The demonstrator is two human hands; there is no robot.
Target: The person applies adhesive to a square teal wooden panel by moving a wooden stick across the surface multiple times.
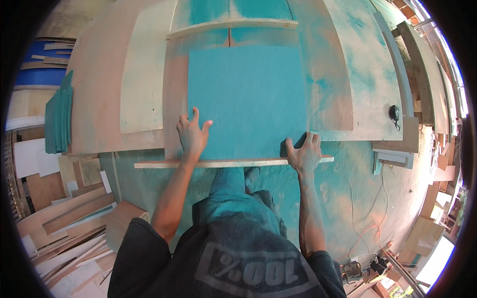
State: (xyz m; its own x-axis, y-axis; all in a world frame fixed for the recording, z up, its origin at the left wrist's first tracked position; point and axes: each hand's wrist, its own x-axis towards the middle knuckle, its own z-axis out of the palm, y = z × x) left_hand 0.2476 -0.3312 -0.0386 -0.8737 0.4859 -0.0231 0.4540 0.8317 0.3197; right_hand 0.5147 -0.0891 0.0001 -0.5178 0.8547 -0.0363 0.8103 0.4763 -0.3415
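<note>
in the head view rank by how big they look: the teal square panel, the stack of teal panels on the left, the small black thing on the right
1. teal square panel
2. stack of teal panels
3. small black thing

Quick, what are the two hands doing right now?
Left hand: open, fingers spread flat on the teal panel.
Right hand: gripping the panel's near right corner.

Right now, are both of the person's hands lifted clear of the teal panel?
No: the left hand lies flat on the teal panel, and the right hand grips its near corner by the wooden strip.
</note>
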